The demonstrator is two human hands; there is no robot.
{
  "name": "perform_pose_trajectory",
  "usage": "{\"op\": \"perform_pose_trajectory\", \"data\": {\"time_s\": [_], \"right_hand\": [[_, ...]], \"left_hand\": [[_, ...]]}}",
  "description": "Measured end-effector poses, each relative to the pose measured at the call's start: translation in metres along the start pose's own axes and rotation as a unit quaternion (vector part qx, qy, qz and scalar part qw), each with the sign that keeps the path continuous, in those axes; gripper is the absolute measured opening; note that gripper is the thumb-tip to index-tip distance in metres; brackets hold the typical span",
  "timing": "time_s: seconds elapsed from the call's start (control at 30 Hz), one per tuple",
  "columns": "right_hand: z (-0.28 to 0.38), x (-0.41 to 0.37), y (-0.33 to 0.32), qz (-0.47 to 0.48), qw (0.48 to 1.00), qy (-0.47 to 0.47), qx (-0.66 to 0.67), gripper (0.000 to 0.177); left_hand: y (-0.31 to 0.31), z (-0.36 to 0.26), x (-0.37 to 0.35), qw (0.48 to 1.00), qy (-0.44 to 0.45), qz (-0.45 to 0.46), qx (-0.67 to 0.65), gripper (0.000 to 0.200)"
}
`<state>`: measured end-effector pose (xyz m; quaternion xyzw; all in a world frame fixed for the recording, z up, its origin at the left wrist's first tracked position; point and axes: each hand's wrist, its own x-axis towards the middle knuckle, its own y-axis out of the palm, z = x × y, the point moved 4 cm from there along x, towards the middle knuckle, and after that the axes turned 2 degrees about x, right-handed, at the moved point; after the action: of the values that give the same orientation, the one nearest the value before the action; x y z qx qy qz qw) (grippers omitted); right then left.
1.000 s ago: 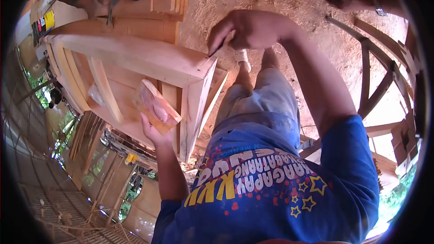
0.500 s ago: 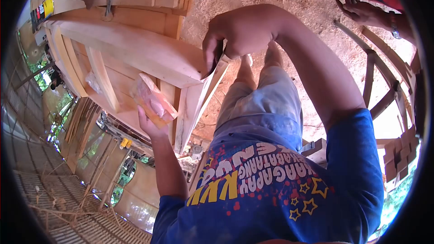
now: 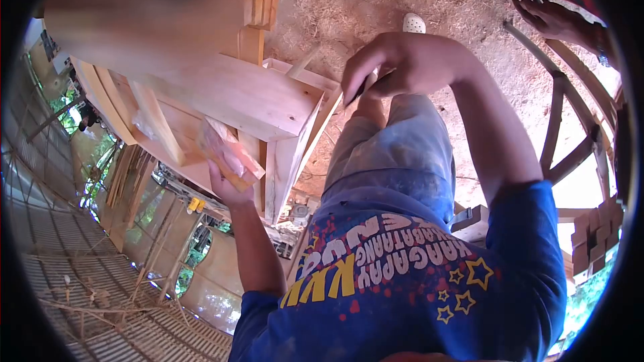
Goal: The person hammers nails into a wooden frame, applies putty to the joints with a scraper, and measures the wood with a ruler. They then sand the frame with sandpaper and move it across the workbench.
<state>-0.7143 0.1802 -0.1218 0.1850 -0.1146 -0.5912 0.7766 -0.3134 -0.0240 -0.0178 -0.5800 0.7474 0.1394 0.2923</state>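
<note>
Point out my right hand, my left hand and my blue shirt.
Right hand [image 3: 414, 62], head view: back of the hand.
Left hand [image 3: 230, 186], head view: middle, below the fingers.
Blue shirt [image 3: 402, 288], head view: printed front.

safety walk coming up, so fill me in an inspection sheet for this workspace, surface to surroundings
Surface: wooden frame, pale boards, a slat across it.
Job's things: wood block held at the frame, something pinkish and glossy against it, unclear what.
Clutter: translucent scrap beside the slat; shavings on the ground.
Hands: left hand grips the block; right hand has bent fingers, grip unclear.
Cables: nothing seen.
Surroundings: another person's hand, upper right; white clog.
</note>
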Motion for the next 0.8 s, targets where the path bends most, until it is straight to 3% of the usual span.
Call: {"op": "perform_pose_trajectory", "data": {"time_s": [0.1,0.2,0.23,0.3,0.47,0.57,0.67,0.73,0.8], "right_hand": [[-0.029,-0.024,0.026,-0.16,0.966,-0.014,0.202,0.029],[-0.037,-0.028,0.07,-0.226,0.915,0.044,0.333,0.034],[-0.041,-0.023,0.085,-0.261,0.883,0.017,0.39,0.035],[-0.04,-0.017,0.105,-0.31,0.843,0.009,0.439,0.037],[-0.033,-0.001,0.138,-0.374,0.767,-0.032,0.52,0.041],[-0.01,0.0,0.152,-0.394,0.758,-0.034,0.518,0.043],[0.012,-0.002,0.168,-0.386,0.79,-0.062,0.472,0.043],[0.048,-0.006,0.171,-0.321,0.906,-0.1,0.257,0.044],[0.068,-0.015,0.161,-0.307,0.922,-0.109,0.209,0.047]], "left_hand": [[0.01,-0.002,-0.002,1.0,0.009,0.002,-0.001,0.06],[0.015,-0.001,-0.005,0.999,-0.01,0.015,-0.039,0.06],[0.018,-0.003,-0.006,1.0,-0.002,-0.011,-0.025,0.061],[0.026,-0.004,-0.008,0.998,0.013,-0.06,0.004,0.062],[0.024,-0.003,-0.009,0.999,0.01,-0.028,0.044,0.067],[0.026,-0.003,-0.009,0.999,0.013,-0.005,0.037,0.069],[0.028,-0.002,-0.009,0.999,0.007,0.023,0.023,0.07],[0.027,-0.001,-0.013,0.999,0.008,0.035,0.024,0.07],[0.03,-0.003,-0.011,0.998,0.026,0.054,0.036,0.071]]}}
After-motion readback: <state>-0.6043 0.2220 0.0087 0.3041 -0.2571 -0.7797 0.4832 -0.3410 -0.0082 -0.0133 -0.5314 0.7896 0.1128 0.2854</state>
